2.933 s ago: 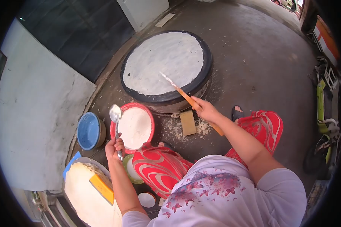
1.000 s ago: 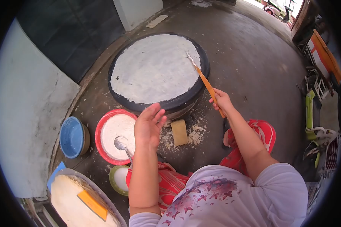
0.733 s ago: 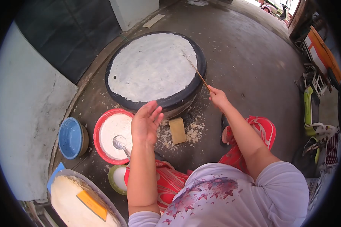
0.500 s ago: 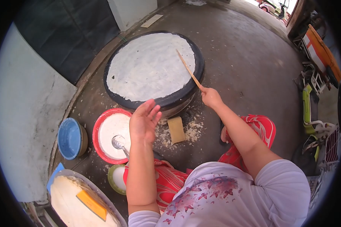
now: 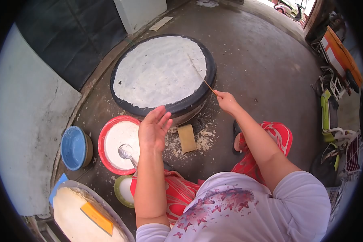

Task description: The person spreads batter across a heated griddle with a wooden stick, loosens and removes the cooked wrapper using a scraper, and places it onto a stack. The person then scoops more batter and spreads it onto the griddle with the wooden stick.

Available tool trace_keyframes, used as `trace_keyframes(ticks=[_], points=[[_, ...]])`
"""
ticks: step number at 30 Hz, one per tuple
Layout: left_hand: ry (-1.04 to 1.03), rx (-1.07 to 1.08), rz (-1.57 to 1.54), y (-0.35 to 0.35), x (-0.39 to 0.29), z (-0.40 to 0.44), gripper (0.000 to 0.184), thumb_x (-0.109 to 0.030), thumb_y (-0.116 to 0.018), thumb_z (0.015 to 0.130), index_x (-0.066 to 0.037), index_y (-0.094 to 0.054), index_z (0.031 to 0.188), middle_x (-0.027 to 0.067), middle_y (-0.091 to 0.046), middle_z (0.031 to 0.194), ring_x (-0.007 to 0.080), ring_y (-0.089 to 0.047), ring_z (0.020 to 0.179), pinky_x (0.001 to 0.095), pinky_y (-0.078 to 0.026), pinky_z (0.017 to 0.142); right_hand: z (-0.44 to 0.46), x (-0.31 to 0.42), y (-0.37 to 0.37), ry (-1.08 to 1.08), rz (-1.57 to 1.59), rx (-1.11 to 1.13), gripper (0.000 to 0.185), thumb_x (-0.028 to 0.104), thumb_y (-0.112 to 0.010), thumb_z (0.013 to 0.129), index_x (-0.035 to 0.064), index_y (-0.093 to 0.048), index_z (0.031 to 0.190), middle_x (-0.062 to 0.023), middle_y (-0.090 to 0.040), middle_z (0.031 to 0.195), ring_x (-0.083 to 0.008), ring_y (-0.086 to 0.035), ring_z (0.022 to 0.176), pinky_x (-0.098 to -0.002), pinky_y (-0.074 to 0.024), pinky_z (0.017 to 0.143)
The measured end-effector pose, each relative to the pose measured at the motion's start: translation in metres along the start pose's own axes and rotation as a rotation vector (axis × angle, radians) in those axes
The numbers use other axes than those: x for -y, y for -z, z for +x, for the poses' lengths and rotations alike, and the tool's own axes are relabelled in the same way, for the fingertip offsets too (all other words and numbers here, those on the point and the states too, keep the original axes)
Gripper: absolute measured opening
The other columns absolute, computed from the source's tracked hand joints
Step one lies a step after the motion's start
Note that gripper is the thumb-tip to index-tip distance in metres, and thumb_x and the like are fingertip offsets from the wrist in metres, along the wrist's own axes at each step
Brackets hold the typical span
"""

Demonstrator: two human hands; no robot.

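A large round black griddle (image 5: 210,84) carries a thin white layer of batter (image 5: 159,70) spread almost to its rim. My right hand (image 5: 228,101) grips the handle end of a long, thin wooden spatula (image 5: 207,84), turned edge-on. Its far end reaches over the batter's right side. My left hand (image 5: 152,128) is open and empty, palm up with fingers loosely bent, in front of the griddle. Beside it stands a red basin (image 5: 102,147) of white batter, with a metal ladle (image 5: 126,151) resting in it.
A tan block (image 5: 187,138) lies among crumbs below the griddle. To the left stand a blue bowl (image 5: 73,148) and a green-rimmed bowl (image 5: 117,191). A stack of round flatbreads (image 5: 72,211) has a yellow scraper (image 5: 97,218) on top. Bicycle-like parts (image 5: 328,117) line the right side.
My right hand has shifted slightly right and turned the wooden spatula from its flat side to its thin edge. My left hand has hardly moved.
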State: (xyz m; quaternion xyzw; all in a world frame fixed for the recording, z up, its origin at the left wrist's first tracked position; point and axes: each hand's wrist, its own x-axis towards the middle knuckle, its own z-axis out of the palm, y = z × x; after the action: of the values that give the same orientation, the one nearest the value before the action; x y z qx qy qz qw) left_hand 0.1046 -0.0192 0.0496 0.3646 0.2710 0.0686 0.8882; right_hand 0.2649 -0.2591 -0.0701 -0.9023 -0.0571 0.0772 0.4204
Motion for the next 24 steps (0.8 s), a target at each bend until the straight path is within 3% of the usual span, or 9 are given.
trace_keyframes(ticks=[2,6,8,12,15,18,21,24], points=[[0.003,0.005,0.001,-0.002,0.0,0.0,0.029,-0.013,-0.054,0.079,0.005,-0.053,0.102,0.0122,-0.053,0.1,0.0239,-0.054,0.09,0.0333,-0.046,0.075,-0.012,0.027,0.014,-0.166,0.06,0.083,0.035,0.013,-0.043,0.086,0.0185,-0.054,0.119,-0.0047,-0.056,0.066,-0.0116,-0.049,0.052,-0.0274,-0.0411,0.05],[-0.006,0.011,-0.002,-0.001,0.001,0.002,0.03,-0.014,-0.055,0.079,0.005,-0.053,0.102,0.0124,-0.053,0.101,0.0239,-0.054,0.091,0.0335,-0.046,0.076,-0.024,0.022,0.041,-0.266,0.177,0.167,0.036,0.015,-0.04,0.089,0.0177,-0.049,0.124,-0.0029,-0.054,0.063,-0.0092,-0.046,0.05,-0.0245,-0.0391,0.046],[-0.002,0.009,-0.01,-0.001,0.001,0.002,0.03,-0.014,-0.055,0.079,0.005,-0.053,0.102,0.0123,-0.053,0.101,0.0239,-0.054,0.09,0.0334,-0.046,0.075,-0.03,0.016,0.052,-0.316,0.52,0.163,0.038,0.017,-0.036,0.091,0.0149,-0.042,0.129,-0.0012,-0.051,0.061,-0.0067,-0.044,0.047,-0.0213,-0.0378,0.041],[-0.014,-0.003,-0.015,0.0,0.004,0.0,0.03,-0.014,-0.056,0.079,0.003,-0.053,0.102,0.0116,-0.054,0.1,0.0232,-0.055,0.089,0.0333,-0.046,0.075,-0.05,0.026,0.046,-0.183,0.599,0.135,0.039,0.018,-0.034,0.093,0.0107,-0.037,0.131,-0.0014,-0.052,0.062,-0.0057,-0.046,0.047,-0.0202,-0.0391,0.04],[0.007,-0.023,-0.011,-0.003,0.006,0.0,0.029,-0.014,-0.057,0.079,0.002,-0.053,0.102,0.0107,-0.055,0.099,0.0222,-0.055,0.089,0.0326,-0.046,0.075,-0.063,0.052,0.033,-0.204,0.509,0.302,0.04,0.014,-0.039,0.091,0.0099,-0.037,0.13,-0.0016,-0.053,0.064,-0.0055,-0.048,0.048,-0.0184,-0.0398,0.041],[0.011,0.009,-0.014,-0.004,0.009,-0.002,0.027,-0.014,-0.056,0.079,0.0,-0.053,0.101,0.0096,-0.055,0.099,0.0203,-0.055,0.088,0.0311,-0.047,0.074,-0.069,0.07,0.012,-0.103,0.532,0.511,0.052,0.001,-0.047,0.084,0.0109,-0.032,0.133,-0.0018,-0.054,0.071,-0.0053,-0.048,0.049,-0.017,-0.0408,0.044],[0.023,0.014,-0.034,-0.005,0.011,-0.003,0.026,-0.014,-0.056,0.079,0.0,-0.053,0.101,0.0089,-0.055,0.098,0.0197,-0.054,0.089,0.0308,-0.047,0.074,-0.085,0.096,-0.01,-0.053,0.749,0.63,0.055,0.0,-0.046,0.084,0.0116,-0.029,0.134,-0.0024,-0.054,0.08,-0.0051,-0.047,0.049,-0.017,-0.0405,0.044],[0.016,0.022,-0.052,-0.004,0.011,-0.004,0.025,-0.014,-0.055,0.08,0.0,-0.053,0.1,0.0078,-0.055,0.097,0.0175,-0.054,0.087,0.0292,-0.047,0.073,-0.071,0.097,-0.035,-0.111,0.658,0.75,0.052,0.001,-0.044,0.085,0.0122,-0.03,0.134,-0.0021,-0.053,0.083,-0.005,-0.046,0.048,-0.0183,-0.0388,0.04]])
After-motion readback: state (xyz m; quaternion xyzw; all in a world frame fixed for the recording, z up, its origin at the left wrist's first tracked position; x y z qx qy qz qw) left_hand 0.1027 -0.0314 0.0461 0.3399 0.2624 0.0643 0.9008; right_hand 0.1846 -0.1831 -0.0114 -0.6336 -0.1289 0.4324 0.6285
